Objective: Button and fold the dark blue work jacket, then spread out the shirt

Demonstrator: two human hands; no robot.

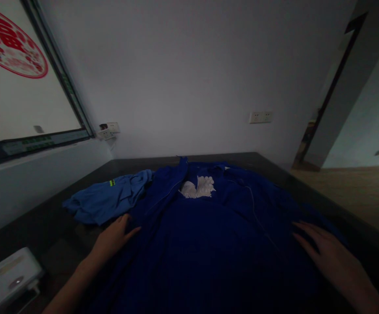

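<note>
The deep-blue garment point(202, 235) lies spread across the lower middle of the frame, over the dark table point(129, 165), and I have a hand at each side of it — probably so that both edges are within reach at once. My left hand point(111, 237), lower left, is open, thumb apart from the fingers; my right hand point(330, 255), lower right, is open too, though I cannot tell how firmly either presses the cloth. The lighter blue cloth point(107, 198) sits bunched at centre left, perhaps set aside to leave room. The garment looks rumpled and dark, with thin pale lines down its fronts — and a whitish patch point(205, 186) showing near its top.
</note>
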